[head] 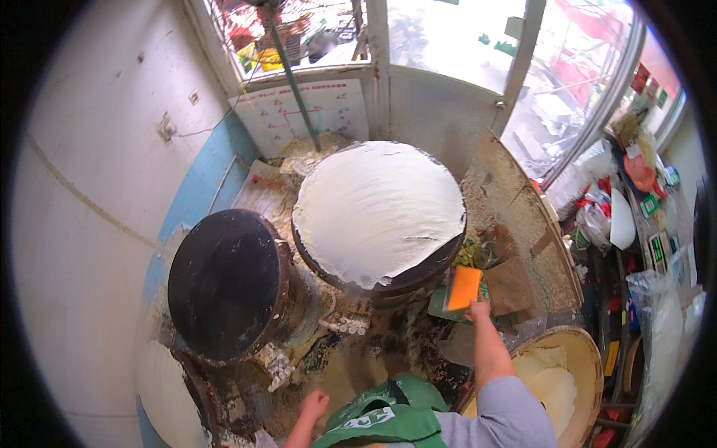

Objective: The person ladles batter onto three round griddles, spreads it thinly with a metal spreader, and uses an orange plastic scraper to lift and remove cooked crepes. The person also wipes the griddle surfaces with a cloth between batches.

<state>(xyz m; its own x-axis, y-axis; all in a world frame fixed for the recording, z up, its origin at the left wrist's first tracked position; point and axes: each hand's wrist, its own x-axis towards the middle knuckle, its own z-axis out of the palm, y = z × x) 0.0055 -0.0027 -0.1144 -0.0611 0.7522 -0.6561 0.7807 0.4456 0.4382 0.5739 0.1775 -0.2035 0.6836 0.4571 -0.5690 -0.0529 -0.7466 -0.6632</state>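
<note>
My right hand [479, 311] grips a flat orange scraper [465, 288] at the right front of a large round griddle. Pale batter [378, 210] is spread thinly over most of that griddle [434, 259], leaving a dark crescent along its lower right edge. My left hand [315, 403] is held low beside the green apron [386, 417], its fingers curled and no object visible in them. Ahead and left of it stands a second griddle [224, 285] with a dark surface. Part of a third round plate carries a pale batter sheet [168, 395] at the lower left.
A round tray [588, 358] with pale flatbreads [546, 386] lies beside my right arm. A worn board [524, 224] borders the right side. Gas valves [353, 323] stick out below the griddles. A green pole [294, 84] rises behind; bags [594, 221] crowd the right shelf.
</note>
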